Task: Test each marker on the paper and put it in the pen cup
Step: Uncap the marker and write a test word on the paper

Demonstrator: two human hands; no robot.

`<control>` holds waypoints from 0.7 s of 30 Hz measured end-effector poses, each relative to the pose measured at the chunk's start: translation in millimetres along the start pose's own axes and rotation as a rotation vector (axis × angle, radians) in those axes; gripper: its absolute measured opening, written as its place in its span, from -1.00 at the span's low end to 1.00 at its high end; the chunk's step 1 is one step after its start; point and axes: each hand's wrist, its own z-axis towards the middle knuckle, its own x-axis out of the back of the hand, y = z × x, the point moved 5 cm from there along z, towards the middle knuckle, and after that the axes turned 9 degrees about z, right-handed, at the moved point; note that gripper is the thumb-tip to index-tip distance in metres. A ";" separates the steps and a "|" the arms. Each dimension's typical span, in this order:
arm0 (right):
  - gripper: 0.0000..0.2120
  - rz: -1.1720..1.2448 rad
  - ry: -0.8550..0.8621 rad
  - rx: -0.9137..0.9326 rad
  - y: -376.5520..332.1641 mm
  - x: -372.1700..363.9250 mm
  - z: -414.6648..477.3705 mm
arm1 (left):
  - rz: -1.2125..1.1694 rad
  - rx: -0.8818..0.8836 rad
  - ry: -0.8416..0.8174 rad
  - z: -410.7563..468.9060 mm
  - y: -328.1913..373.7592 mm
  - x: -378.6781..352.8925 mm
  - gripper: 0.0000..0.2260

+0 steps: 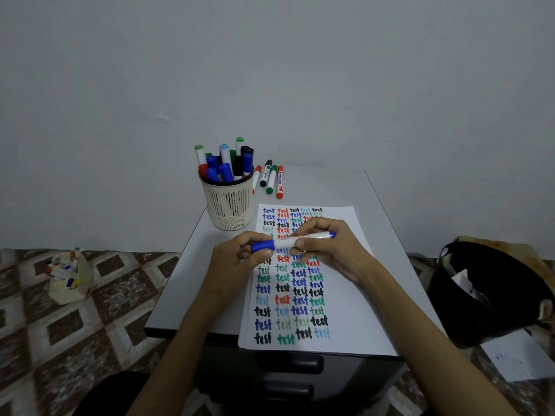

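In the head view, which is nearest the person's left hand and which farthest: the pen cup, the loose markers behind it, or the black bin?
1. Pen cup, on the table just beyond the left hand.
2. Loose markers, farther back, near the wall.
3. Black bin, off the table, far right.

Dim even light, soft shadows, wide-angle bending at edges, slight blur

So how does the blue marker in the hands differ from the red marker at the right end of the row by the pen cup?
The blue marker is held over the paper by the left hand and right hand; the red marker lies untouched on the table. The blue marker runs crosswise; the red marker points away from the person. Their caps are blue and red. Both have white barrels.
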 end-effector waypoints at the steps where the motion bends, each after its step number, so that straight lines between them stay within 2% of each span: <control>1: -0.76 -0.058 0.001 0.002 1.1 -1.0 -0.1 | -0.034 0.007 0.007 0.0 -1.2 1.2 -0.83; 6: -0.79 -0.240 0.027 0.094 4.8 -4.9 0.4 | -0.147 0.036 0.035 2.2 -4.5 4.8 -0.81; 21: -0.90 -0.315 -0.050 0.084 5.3 -7.3 0.9 | 0.035 -0.121 0.118 1.9 4.5 9.6 -0.72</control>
